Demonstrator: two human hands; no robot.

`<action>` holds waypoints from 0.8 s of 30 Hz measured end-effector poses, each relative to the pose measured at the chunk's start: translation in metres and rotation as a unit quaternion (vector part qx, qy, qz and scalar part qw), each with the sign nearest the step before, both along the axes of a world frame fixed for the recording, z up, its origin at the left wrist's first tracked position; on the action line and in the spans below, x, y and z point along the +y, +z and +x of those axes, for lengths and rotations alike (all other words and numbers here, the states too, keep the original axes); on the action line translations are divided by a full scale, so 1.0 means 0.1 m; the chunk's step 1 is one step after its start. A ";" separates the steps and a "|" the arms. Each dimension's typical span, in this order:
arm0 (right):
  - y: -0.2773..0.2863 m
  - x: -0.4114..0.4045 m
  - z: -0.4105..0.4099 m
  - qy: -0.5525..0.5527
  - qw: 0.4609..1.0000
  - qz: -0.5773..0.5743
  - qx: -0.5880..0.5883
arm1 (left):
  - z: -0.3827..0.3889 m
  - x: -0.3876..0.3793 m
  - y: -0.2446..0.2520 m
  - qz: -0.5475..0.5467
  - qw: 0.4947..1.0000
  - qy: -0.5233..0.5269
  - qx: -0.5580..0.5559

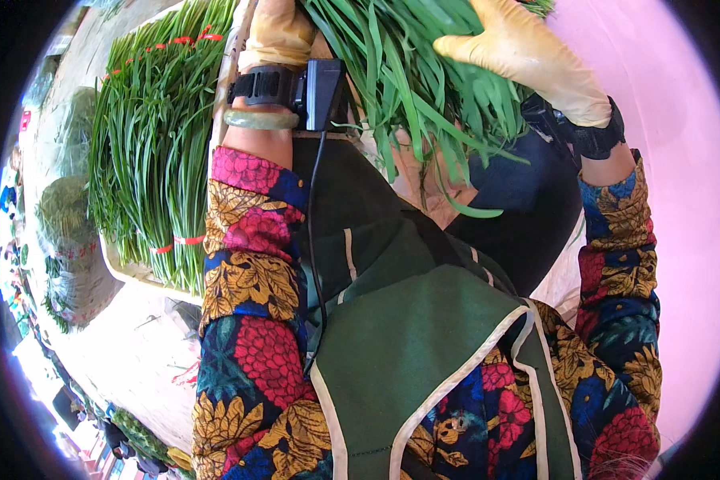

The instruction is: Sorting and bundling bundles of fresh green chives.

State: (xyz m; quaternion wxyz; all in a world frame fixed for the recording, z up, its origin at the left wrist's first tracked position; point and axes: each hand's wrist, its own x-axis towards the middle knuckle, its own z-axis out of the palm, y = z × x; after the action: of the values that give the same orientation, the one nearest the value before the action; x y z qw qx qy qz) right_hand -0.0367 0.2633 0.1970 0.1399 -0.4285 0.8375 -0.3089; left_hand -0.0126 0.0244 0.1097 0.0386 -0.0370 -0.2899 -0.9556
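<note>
A loose heap of long, flat green leaves (408, 78), which look like Chinese chives, lies at the top middle, hanging over toward my knees. My right hand (528, 63), in a pale yellow rubber glove, is spread over the right side of this heap. Its thumb points left, apart from the fingers, whose ends are cut off by the top edge. My left hand (282, 30), gloved the same way, is at the heap's left side beside a crate's rim. The top edge hides its fingers, so I cannot tell what they hold.
To my left stands a pale crate (120, 270) packed with bundled greens (156, 150) bound by red ties (189, 240). Beyond it are plastic-wrapped bundles (75, 252). A pink wall-like surface (683, 240) runs along my right. A black cable (315, 240) hangs from the device on my left wrist.
</note>
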 end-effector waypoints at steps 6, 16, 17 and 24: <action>-0.09 0.14 -0.07 -0.029 0.996 0.011 0.081 | -0.11 0.00 -0.09 0.042 0.997 -0.063 -0.030; 0.02 0.12 -0.01 -0.068 0.994 0.014 0.088 | -0.04 -0.10 -0.03 0.052 0.995 -0.054 -0.062; 0.03 0.12 0.00 -0.067 0.994 0.012 0.087 | -0.02 -0.11 -0.01 0.048 0.995 -0.061 -0.055; -0.01 0.17 0.00 -0.071 0.991 0.029 0.106 | -0.03 -0.15 -0.01 0.023 0.996 -0.063 -0.052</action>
State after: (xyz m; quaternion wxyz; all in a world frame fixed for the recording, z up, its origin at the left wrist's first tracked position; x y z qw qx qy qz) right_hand -0.0365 0.2805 0.1960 0.0407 -0.3936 0.8846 -0.2468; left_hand -0.0158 0.0095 0.1085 -0.0361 -0.0044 -0.2668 -0.9631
